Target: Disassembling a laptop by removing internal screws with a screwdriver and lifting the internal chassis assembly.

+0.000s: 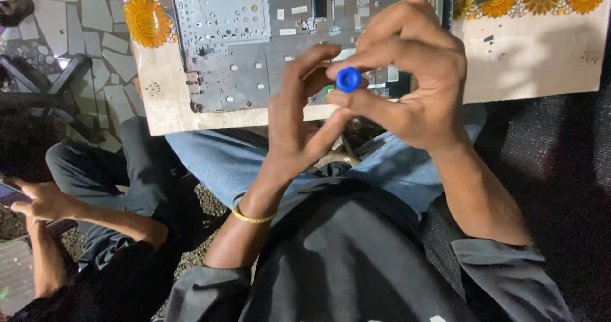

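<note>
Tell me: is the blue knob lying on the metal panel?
No, both hands, right hand and left hand, pinch the blue knob above the metal panel.

Glossy blue plastic cap (348,79), matt metal chassis (242,48)
</note>
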